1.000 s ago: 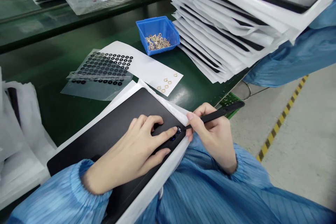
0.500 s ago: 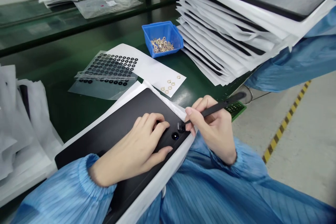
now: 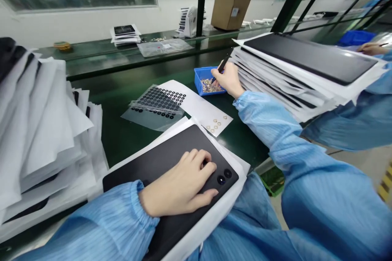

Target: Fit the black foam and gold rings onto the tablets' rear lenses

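Black panel [image 3: 162, 159], slim tool [image 3: 224, 62], blue bin [image 3: 202, 74] of small pieces [image 3: 206, 85].
The panel, smooth and matte with rounded corners, lies slanted in the foreground, partly covered, two glossy dark lenses [image 3: 221, 180] side by side near its right-hand corner; the black tool is tilted, its upper end leaning right, its tip down in the bin, contact with the pieces unclear; the bin, open-topped, sits beyond the panel, its pale gold pieces heaped loosely across the bottom.
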A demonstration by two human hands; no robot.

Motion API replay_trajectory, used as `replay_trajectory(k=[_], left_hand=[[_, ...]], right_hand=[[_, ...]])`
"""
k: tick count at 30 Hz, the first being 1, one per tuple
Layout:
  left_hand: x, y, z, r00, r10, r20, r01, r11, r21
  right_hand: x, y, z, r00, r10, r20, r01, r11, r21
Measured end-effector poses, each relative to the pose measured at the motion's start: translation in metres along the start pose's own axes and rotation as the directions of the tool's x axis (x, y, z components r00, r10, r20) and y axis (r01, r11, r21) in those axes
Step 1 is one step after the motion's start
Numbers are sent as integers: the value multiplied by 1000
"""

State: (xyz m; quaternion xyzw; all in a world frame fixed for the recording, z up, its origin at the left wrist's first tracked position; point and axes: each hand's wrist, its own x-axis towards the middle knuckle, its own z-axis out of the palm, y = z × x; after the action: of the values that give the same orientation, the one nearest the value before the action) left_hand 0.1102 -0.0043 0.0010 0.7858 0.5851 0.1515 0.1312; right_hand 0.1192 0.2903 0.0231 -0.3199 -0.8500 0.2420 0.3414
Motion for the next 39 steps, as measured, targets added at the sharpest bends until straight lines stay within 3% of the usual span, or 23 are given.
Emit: replay_trajectory(k=[7, 19, 23, 28, 31, 34, 36, 37, 39], left_hand=[[0, 0, -1, 999, -26, 22, 26, 1000, -4], [0, 4, -3, 997, -62, 48, 64, 998, -30], [1, 3, -3, 997, -63, 46, 64, 998, -21], [0, 2, -2, 999, -40, 22, 40, 999, -4], [-1, 2, 0, 1000, -21, -6, 21, 1000, 0], [0, -5, -2, 998, -4, -63, -1, 997, -74], [0, -21, -8, 973, -128, -193, 86, 974, -211], [-1, -32, -11, 933, -237, -270, 155, 944, -293], [-7, -60, -19, 810, -436, -393, 282, 876, -390]], right_hand=[[30, 3, 28, 985, 57, 162, -24, 979, -200], [54, 18, 51, 982, 92, 162, -45, 960, -277], [54, 16, 45, 988, 78, 135, -38, 961, -273], [50, 2, 20, 994, 51, 94, -27, 970, -241], [40, -19, 4, 994, -13, 107, 34, 978, -205], [25, -51, 2, 969, -122, 214, 151, 981, -123], [11, -73, 13, 917, -222, 332, 250, 967, -41], [4, -83, 23, 879, -276, 389, 300, 954, 0], [-12, -98, 46, 795, -376, 475, 391, 918, 72]])
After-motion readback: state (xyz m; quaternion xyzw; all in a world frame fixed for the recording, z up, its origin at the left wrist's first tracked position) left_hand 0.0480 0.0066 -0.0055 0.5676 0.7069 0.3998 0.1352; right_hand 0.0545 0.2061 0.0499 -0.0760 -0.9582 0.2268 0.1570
